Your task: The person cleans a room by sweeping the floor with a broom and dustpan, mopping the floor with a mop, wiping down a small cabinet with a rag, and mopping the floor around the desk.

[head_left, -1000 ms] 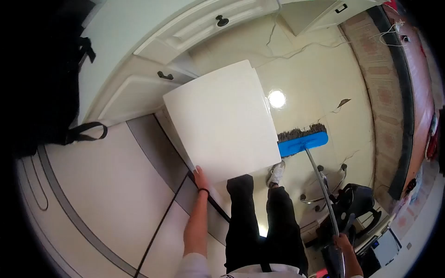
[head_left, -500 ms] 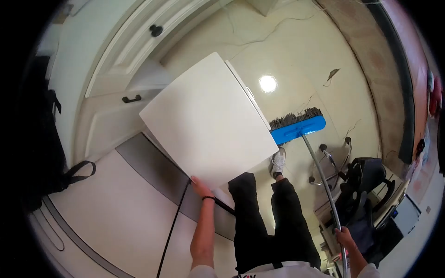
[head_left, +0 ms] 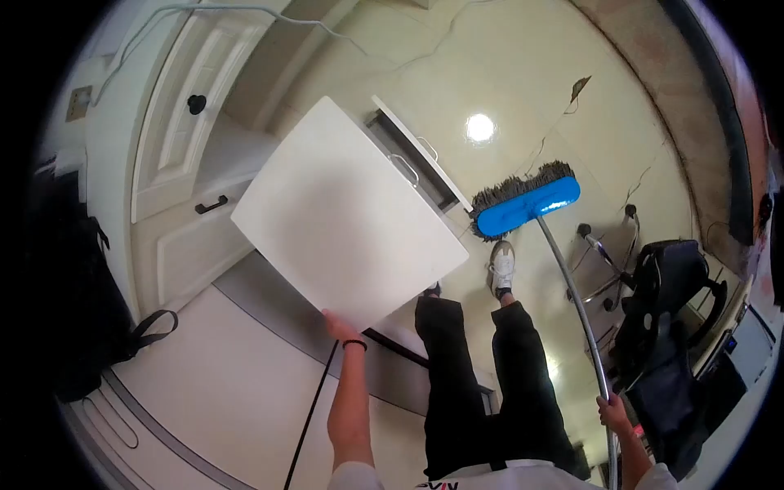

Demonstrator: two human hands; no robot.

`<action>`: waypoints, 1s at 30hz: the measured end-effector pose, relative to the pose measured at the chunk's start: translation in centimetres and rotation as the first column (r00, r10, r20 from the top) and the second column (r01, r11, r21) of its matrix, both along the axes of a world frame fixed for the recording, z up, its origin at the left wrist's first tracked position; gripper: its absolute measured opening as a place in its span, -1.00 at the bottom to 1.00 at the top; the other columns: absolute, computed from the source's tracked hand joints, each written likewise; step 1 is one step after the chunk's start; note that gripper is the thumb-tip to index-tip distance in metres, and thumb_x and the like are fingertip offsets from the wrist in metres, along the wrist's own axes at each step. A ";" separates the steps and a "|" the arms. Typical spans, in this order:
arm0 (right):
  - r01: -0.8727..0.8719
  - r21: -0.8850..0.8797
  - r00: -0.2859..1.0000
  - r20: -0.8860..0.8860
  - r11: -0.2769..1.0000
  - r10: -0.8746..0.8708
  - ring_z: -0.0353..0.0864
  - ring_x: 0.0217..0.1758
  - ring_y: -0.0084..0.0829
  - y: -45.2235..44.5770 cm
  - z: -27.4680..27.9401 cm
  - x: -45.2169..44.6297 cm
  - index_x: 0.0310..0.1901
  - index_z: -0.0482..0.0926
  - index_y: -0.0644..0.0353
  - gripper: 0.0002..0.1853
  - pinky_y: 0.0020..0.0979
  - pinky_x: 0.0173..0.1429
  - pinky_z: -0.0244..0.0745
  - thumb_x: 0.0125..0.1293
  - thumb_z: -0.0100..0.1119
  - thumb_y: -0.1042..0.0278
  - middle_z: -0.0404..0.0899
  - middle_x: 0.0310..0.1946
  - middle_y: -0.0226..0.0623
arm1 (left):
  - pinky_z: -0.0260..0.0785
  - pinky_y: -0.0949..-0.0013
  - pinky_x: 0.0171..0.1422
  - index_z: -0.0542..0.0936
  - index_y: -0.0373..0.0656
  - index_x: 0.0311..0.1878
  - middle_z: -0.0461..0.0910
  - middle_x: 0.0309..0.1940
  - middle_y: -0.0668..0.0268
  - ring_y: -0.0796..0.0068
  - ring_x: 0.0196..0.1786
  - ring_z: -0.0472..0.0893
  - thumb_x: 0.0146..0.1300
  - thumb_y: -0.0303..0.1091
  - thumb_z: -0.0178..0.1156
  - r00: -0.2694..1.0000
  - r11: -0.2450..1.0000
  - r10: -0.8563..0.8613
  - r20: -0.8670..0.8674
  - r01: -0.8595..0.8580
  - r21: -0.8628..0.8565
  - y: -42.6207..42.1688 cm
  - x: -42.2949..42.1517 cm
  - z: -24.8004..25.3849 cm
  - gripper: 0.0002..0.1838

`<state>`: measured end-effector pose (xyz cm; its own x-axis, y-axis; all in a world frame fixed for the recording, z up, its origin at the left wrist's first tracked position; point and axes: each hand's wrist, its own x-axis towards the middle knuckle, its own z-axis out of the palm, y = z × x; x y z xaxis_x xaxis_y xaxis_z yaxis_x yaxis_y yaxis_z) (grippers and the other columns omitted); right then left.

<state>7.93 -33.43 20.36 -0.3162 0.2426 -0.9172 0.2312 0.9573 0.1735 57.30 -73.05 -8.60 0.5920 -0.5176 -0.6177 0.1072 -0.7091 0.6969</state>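
My right hand [head_left: 614, 413] is wrapped round the metal handle [head_left: 578, 310] of a flat mop. The mop's blue head [head_left: 531, 206] with its grey fringe lies on the floor ahead of my feet. At its near edge, my left hand [head_left: 340, 328] grips a white drawer cabinet [head_left: 351, 212]; its fingers are partly hidden there. A drawer [head_left: 420, 155] stands partly out on the cabinet's far side, its front close to the mop fringe.
A black office chair [head_left: 665, 302] on a wheeled base is at the right. White cupboard doors [head_left: 180, 106] stand at the left, above a black bag [head_left: 82, 269]. A cable [head_left: 327, 28] crosses the floor at the top, and a dark patch [head_left: 580, 88] marks the tiles.
The cabinet has shifted left with my left hand on it, and its drawer has slid out. The mop head sits slightly farther right in view, now separate from the cabinet's top.
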 end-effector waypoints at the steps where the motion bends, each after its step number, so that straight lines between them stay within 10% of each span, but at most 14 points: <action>1: -0.004 -0.017 1.000 -0.012 1.000 0.004 0.26 -0.77 -0.62 0.7 -0.3 0.4 -0.39 0.33 0.13 -0.80 -0.51 -0.72 0.22 0.23 0.08 0.23 0.28 -0.71 -0.50 | 0.23 0.27 0.21 0.22 -0.40 0.18 0.33 0.12 0.06 0.23 0.10 0.38 0.35 0.10 -0.26 0.996 0.998 -0.028 0.090 0.023 0.052 0.2 0.1 -0.4 -0.33; 7: 0.051 -0.033 0.998 -0.047 0.998 -0.052 0.25 -0.75 -0.67 1.4 -0.7 1.5 -0.41 0.34 0.11 -0.80 -0.55 -0.73 0.19 0.20 0.11 0.23 0.25 -0.71 -0.53 | 0.19 0.25 0.24 0.18 -0.43 0.22 0.27 0.17 0.03 0.18 0.16 0.33 0.34 0.13 -0.28 0.996 0.999 -0.035 -0.080 0.033 -0.033 0.8 3.6 -3.5 -0.29; 9: -0.183 -0.081 0.981 -0.086 0.980 0.176 0.35 -0.72 -0.50 3.1 -1.0 1.5 -0.42 0.35 0.22 -0.75 -0.39 -0.66 0.27 0.16 0.16 0.24 0.36 -0.71 -0.36 | 0.18 0.26 0.24 0.18 -0.44 0.22 0.27 0.18 0.04 0.19 0.15 0.34 0.34 0.16 -0.31 0.994 0.993 -0.112 0.009 0.112 -0.029 1.3 4.3 -3.3 -0.26; 10: -0.650 -0.105 0.749 -0.251 0.752 0.613 0.45 -0.64 -0.20 3.9 -1.3 0.6 -0.38 0.37 0.29 -0.72 -0.26 -0.54 0.34 0.08 0.21 0.26 0.43 -0.67 -0.13 | 0.09 0.25 0.30 0.14 -0.37 0.26 0.20 0.24 0.09 0.19 0.21 0.27 0.30 0.24 -0.33 0.988 0.987 -0.152 0.034 0.150 0.051 0.9 4.1 -3.0 -0.21; 12: -0.742 0.103 0.601 -0.336 0.662 0.725 0.49 -0.40 0.11 1.1 0.2 -2.1 -0.41 0.41 0.33 -0.72 -0.08 -0.38 0.39 0.01 0.24 0.29 0.49 -0.52 0.11 | 0.00 0.25 0.35 0.09 -0.31 0.30 0.13 0.29 0.14 0.19 0.27 0.20 0.26 0.31 -0.35 0.973 0.966 -0.227 0.033 0.220 0.138 0.6 4.1 -3.0 -0.15; 16: -0.698 0.055 0.646 -0.383 0.714 0.660 0.48 -0.33 0.12 -6.6 5.5 -8.9 -0.38 0.46 0.31 -0.78 -0.05 -0.25 0.39 -0.03 0.19 0.37 0.49 -0.47 0.13 | 0.21 0.26 0.21 0.17 -0.47 0.22 0.36 0.10 0.05 0.21 0.04 0.42 0.36 0.11 -0.33 0.984 0.948 -0.150 -0.093 0.169 0.268 0.9 7.6 -5.0 -0.29; 21: -0.629 -0.143 0.750 -0.368 0.764 0.549 0.56 -0.28 -0.02 -8.9 8.3 -12.8 -0.25 0.53 0.37 -0.66 -0.24 -0.16 0.44 -0.09 0.25 0.35 0.55 -0.37 0.06 | 0.32 0.13 -0.05 0.45 -0.57 -0.16 0.50 -0.20 -0.16 0.07 -0.17 0.49 0.35 -0.01 -0.20 0.604 0.688 -0.726 0.328 0.636 0.350 3.0 3.5 3.1 -0.38; 26: -0.552 -0.208 0.818 -0.322 0.807 0.476 0.52 -0.48 -0.29 -12.8 9.8 -22.1 -0.31 0.51 0.38 -0.69 -0.28 -0.34 0.39 0.08 0.19 0.24 0.52 -0.52 -0.04 | 0.29 0.08 -0.13 0.47 -0.51 -0.27 0.51 -0.33 -0.12 0.03 -0.30 0.46 0.26 -0.05 -0.02 0.538 0.719 -0.695 0.477 0.515 0.467 12.3 1.5 10.6 -0.48; 30: -0.763 -0.237 0.643 -0.382 0.602 0.664 0.46 -0.48 -0.13 -7.6 -0.1 -31.6 -0.34 0.44 0.35 -0.71 -0.20 -0.32 0.35 0.16 0.11 0.22 0.46 -0.52 0.03 | 0.29 0.11 -0.04 0.50 -0.43 -0.21 0.52 -0.27 -0.11 -0.02 -0.17 0.48 0.17 -0.08 0.02 0.588 0.685 -0.719 0.369 0.513 0.517 17.2 -4.8 15.2 -0.53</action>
